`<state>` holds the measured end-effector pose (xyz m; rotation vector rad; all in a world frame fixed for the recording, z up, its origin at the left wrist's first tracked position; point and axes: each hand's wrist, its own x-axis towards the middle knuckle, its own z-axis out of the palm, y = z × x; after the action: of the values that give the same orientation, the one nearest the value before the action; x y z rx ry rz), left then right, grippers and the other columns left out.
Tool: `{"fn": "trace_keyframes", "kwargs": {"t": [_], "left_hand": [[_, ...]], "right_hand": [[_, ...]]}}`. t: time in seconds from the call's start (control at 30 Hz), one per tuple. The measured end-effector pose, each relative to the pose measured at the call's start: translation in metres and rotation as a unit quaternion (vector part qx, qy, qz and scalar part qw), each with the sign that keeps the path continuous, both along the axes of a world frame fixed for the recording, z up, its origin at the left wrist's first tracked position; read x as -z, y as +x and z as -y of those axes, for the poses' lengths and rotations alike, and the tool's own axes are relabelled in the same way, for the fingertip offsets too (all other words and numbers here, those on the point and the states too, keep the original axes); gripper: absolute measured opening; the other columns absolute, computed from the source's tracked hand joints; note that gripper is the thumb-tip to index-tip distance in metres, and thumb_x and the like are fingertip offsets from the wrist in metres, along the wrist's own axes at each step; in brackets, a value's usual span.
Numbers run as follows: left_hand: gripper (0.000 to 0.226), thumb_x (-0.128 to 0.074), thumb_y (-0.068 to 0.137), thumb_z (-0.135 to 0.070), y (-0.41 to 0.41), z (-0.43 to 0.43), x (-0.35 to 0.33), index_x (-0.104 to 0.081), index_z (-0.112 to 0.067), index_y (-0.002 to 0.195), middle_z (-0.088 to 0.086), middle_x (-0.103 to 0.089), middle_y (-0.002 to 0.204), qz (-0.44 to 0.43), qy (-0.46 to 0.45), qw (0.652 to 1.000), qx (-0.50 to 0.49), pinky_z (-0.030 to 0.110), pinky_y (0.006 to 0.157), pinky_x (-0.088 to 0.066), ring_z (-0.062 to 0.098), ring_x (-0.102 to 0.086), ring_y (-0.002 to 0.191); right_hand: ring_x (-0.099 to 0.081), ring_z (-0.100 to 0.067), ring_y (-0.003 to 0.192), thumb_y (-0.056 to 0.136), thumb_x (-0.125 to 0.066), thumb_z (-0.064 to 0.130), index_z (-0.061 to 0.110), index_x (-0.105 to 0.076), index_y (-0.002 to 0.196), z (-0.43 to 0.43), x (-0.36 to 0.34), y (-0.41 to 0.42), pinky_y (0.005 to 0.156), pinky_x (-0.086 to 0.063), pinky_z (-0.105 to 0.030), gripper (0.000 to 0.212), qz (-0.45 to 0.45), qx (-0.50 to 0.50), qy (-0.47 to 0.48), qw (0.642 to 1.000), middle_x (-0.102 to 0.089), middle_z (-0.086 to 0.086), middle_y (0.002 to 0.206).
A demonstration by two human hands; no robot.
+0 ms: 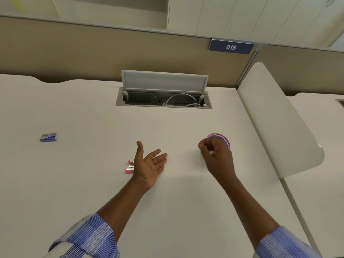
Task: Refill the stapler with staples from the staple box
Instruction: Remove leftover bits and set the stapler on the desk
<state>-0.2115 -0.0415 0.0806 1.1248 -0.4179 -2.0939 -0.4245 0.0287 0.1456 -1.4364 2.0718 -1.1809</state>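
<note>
White desk (93, 183) is filling the frame. Left hand (149, 164) is hovering at center, fingers spread, hiding part of the pink stapler (129, 166). Right hand (217, 155), center right, is pinching something small before a purple roll (221, 138). Staple box (48, 137) is lying far left.

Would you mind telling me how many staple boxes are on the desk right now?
1. The small blue staple box lies alone on the desk, far left, well away from both hands. None other shows.
</note>
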Motion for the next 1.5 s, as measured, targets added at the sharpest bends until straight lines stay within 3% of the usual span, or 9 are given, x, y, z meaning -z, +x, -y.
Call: {"fn": "trace_keyframes", "kwargs": {"t": [0.07, 0.2, 0.5, 0.67, 0.93, 1.1, 1.23, 1.4, 1.5], "left_hand": [[0.103, -0.034, 0.081, -0.087, -0.001, -0.001, 0.007, -0.053, -0.007, 0.142, 0.019, -0.061, 0.14, 0.008, 0.005, 1.0, -0.002, 0.045, 0.119, -0.033, 0.032, -0.053, 0.135], [0.098, -0.037, 0.083, -0.085, -0.002, -0.004, 0.013, -0.055, -0.006, 0.139, 0.019, -0.064, 0.136, 0.012, 0.004, 1.0, -0.008, 0.044, 0.119, -0.035, 0.031, -0.057, 0.131], [0.096, -0.037, 0.085, -0.083, -0.003, -0.009, 0.012, -0.054, -0.007, 0.14, 0.018, -0.063, 0.138, 0.008, 0.004, 1.0, 0.0, 0.045, 0.12, -0.032, 0.03, -0.056, 0.132], [0.094, -0.035, 0.086, -0.082, -0.001, -0.014, 0.009, -0.056, -0.008, 0.14, 0.017, -0.064, 0.137, 0.004, -0.001, 1.0, 0.01, 0.044, 0.121, -0.032, 0.03, -0.055, 0.134], [0.078, -0.037, 0.094, -0.07, 0.018, -0.024, -0.005, -0.061, -0.007, 0.134, 0.016, -0.069, 0.13, 0.013, -0.058, 0.997, 0.041, 0.042, 0.116, -0.039, 0.027, -0.062, 0.126], [0.05, -0.053, 0.099, -0.049, 0.057, -0.032, -0.003, -0.069, -0.007, 0.119, 0.015, -0.077, 0.112, 0.123, -0.126, 0.981, 0.079, 0.039, 0.095, -0.053, 0.027, -0.074, 0.104], [0.036, -0.064, 0.09, -0.046, 0.104, -0.04, 0.006, -0.075, -0.015, 0.107, 0.011, -0.079, 0.098, 0.231, -0.164, 0.953, 0.106, 0.035, 0.076, -0.052, 0.023, -0.074, 0.083], [0.014, -0.066, 0.09, -0.034, 0.175, -0.041, 0.024, -0.076, -0.024, 0.09, 0.001, -0.08, 0.089, 0.355, -0.151, 0.919, 0.076, 0.034, 0.068, -0.051, 0.014, -0.069, 0.074], [0.015, -0.062, 0.091, -0.028, 0.212, -0.039, 0.027, -0.076, -0.033, 0.088, -0.004, -0.079, 0.088, 0.396, -0.163, 0.902, 0.063, 0.029, 0.066, -0.054, 0.009, -0.07, 0.074]], "right_hand": [[-0.063, -0.008, 0.086, 0.09, -0.071, 0.012, 0.018, -0.073, 0.09, 0.004, 0.002, -0.025, 0.072, -0.038, -0.005, 0.006, -0.059, 0.044, 0.002, 0.997, -0.067, 0.004, 0.093], [-0.059, -0.038, 0.107, 0.087, -0.073, 0.011, 0.006, -0.076, 0.094, 0.015, 0.015, -0.064, 0.088, -0.045, -0.034, 0.009, -0.135, 0.095, 0.079, 0.983, -0.065, -0.019, 0.114], [-0.051, -0.04, 0.125, 0.091, -0.063, 0.008, 0.007, -0.079, 0.103, 0.027, 0.021, -0.079, 0.101, -0.046, -0.045, 0.021, -0.139, 0.112, 0.125, 0.976, -0.06, -0.017, 0.137], [-0.052, -0.033, 0.128, 0.093, -0.063, 0.01, 0.01, -0.076, 0.107, 0.021, 0.009, -0.077, 0.1, -0.044, -0.036, 0.019, -0.119, 0.11, 0.072, 0.984, -0.062, -0.014, 0.133], [-0.059, -0.028, 0.106, 0.091, -0.069, 0.011, 0.01, -0.074, 0.101, 0.008, 0.001, -0.021, 0.083, -0.036, -0.019, 0.011, -0.146, 0.066, -0.035, 0.986, -0.069, -0.009, 0.11], [-0.064, -0.02, 0.102, 0.092, -0.071, 0.016, 0.014, -0.072, 0.102, 0.007, 0.024, 0.054, 0.083, -0.053, -0.034, 0.011, -0.151, -0.052, -0.033, 0.987, -0.07, -0.002, 0.108], [-0.064, -0.02, 0.101, 0.092, -0.071, 0.022, 0.016, -0.072, 0.106, 0.012, 0.042, 0.108, 0.08, -0.054, -0.034, 0.015, -0.156, -0.129, 0.011, 0.979, -0.069, 0.0, 0.11], [-0.065, -0.025, 0.098, 0.091, -0.07, 0.02, 0.015, -0.073, 0.104, 0.02, 0.053, 0.168, 0.076, -0.053, -0.034, 0.015, -0.172, -0.205, 0.032, 0.963, -0.07, -0.001, 0.108], [-0.065, -0.024, 0.099, 0.092, -0.07, 0.021, 0.014, -0.073, 0.104, 0.024, 0.059, 0.198, 0.077, -0.054, -0.035, 0.015, -0.183, -0.237, 0.032, 0.954, -0.07, -0.001, 0.109]]}}
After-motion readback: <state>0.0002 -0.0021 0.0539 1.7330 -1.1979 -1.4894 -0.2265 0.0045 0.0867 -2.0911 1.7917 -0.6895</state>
